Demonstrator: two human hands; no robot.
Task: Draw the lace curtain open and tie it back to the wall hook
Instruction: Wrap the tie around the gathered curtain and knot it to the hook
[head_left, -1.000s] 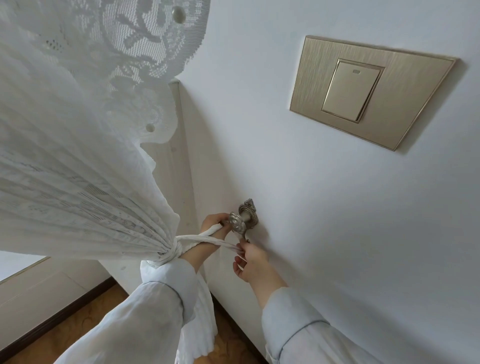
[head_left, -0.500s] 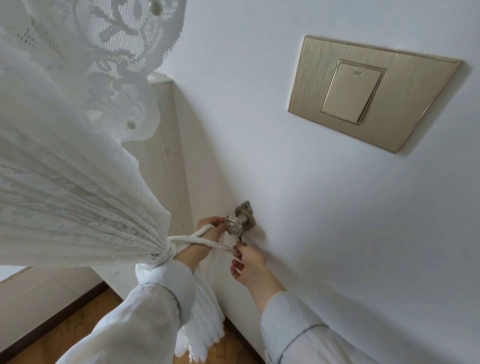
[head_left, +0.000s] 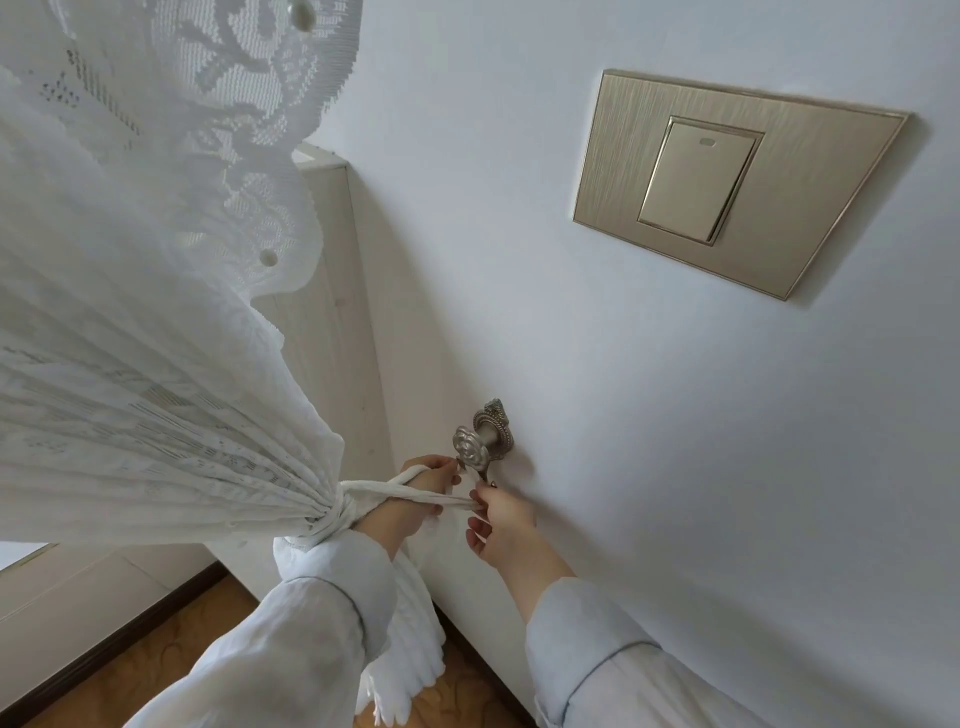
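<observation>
The white wall (head_left: 649, 467) fills most of my view, with the lace curtain (head_left: 156, 389) gathered into a bunch left of the wall hook (head_left: 480, 441). A brushed gold switch plate (head_left: 737, 182) sits up and to the right of the hook. My left hand (head_left: 426, 486) is closed on one strand of the white tie-back (head_left: 374, 493), fingertips just left of the hook's rosette. My right hand (head_left: 501, 522), just below the hook, pinches the other strand between thumb and forefinger. The tie-back wraps the curtain bunch, both strands reaching toward the hook.
</observation>
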